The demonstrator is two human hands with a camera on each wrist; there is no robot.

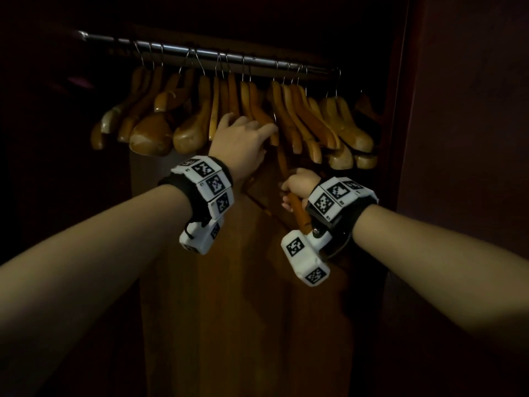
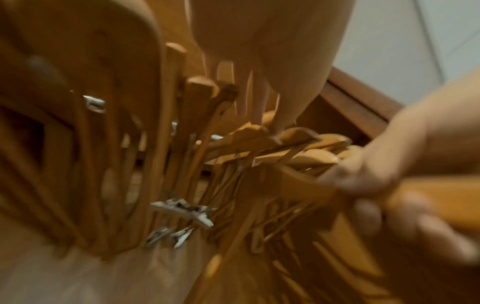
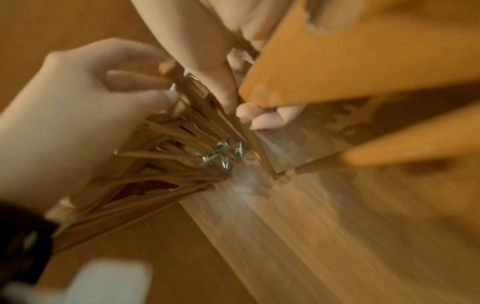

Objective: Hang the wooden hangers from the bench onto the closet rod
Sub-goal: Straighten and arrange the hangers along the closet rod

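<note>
Both forearms reach forward into a dark closet. The left hand (image 1: 243,138) is raised among the row of hangers (image 1: 183,121) hooked on the rod (image 1: 206,54), back of the hand facing the camera, fingers extended and slightly spread. Its fingertips lie against the wooden arms near the middle of the row, beside a gap in the hooks. The right wrist view shows those fingers reaching into the bundle of lower bars and metal clips (image 3: 221,153); whether they curl round any one bar is lost to blur.

The right hand (image 1: 299,187) sits lower and nearer, just below the row, with knuckles up and fingers wrapped round one arm of a hanger (image 1: 297,209). This hanger tilts steeply, its upper part rising toward the gap in the row; its hook cannot be made out in the dim light. The left wrist view shows the same grip, the fingers (image 2: 369,209) folded over the wooden bar.

Each wrist wears a black band (image 1: 177,181) carrying white blocks with printed square markers. The closet's wooden back panel (image 1: 229,282) stands behind the hands.
</note>
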